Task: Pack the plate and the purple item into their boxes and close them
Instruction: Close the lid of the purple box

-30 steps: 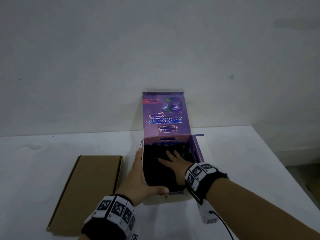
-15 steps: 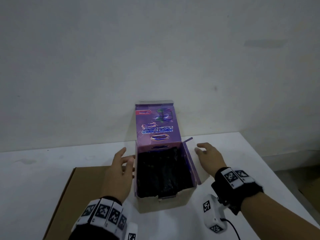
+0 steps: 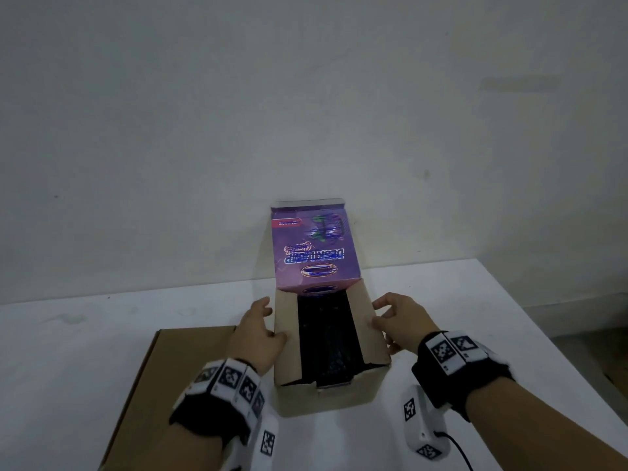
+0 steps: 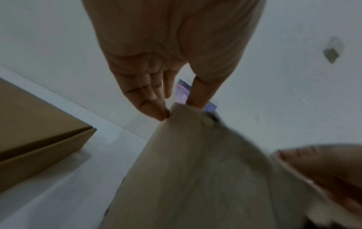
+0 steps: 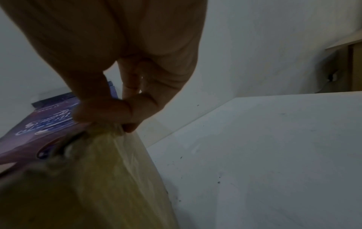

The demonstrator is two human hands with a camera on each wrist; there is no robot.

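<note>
Purple box (image 3: pixel 331 341) sits at lower centre of the head view, its top open, and your two hands flank it. Nearest you, the wrist bands (image 3: pixel 226 380) and the white camera housings hide both wrists. Your left hand (image 3: pixel 256 334) grips the box's left side flap (image 3: pixel 287 338), thumb over the inner face; the left wrist view shows the fingertips (image 4: pixel 156 111) meeting that flap's far corner, though the cardboard there is smeared by blur. Your right hand (image 3: pixel 399 321) grasps the right side flap (image 3: pixel 368 329), fingers curled over its edge; the right wrist view is dark and its flap (image 5: pixel 109 170) is only a yellowish blur. Between the flaps the interior (image 3: pixel 328 338) is black, so you cannot make out the purple item inside. Left of the box lies the brown cardboard box (image 3: pixel 173 379), closed and flat, cut off by the lower frame edge, partly covered by your left forearm; whether the plate is in it cannot be told. Farther back the purple lid (image 3: pixel 314 248) stands upright against the wall (image 3: pixel 306 96), its print upside down and too soft to read fully
</note>
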